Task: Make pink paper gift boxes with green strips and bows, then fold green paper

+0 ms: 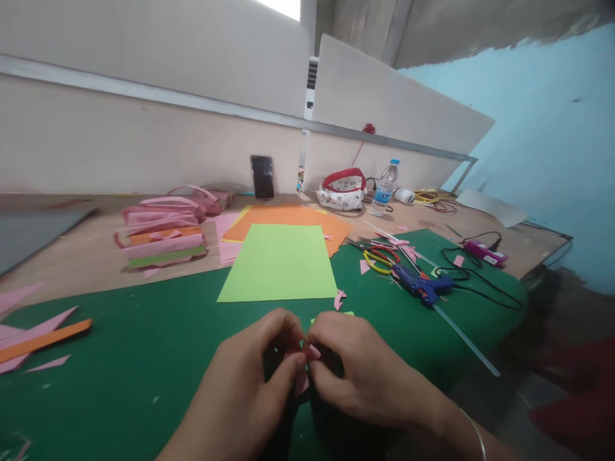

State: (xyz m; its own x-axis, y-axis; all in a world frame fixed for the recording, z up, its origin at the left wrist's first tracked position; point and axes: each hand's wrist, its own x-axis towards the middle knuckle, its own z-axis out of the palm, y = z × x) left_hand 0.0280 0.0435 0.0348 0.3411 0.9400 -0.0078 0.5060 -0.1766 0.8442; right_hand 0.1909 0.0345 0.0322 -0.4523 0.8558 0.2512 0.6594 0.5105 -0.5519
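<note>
Green mat (144, 346) over wooden table (86, 256).

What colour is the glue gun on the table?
The plastic hot glue gun is blue, with a black cord; the head view shows it.

Both hands meet low over the green mat (144, 358) on the bench (86, 256): the left hand (250, 384) and right hand (355, 371) pinch a small pink paper piece (302, 381) between their fingertips. Beyond lie a light green sheet (281, 262), orange sheets (288, 218), scissors (377, 256) and a blue glue gun (420, 285).
</note>
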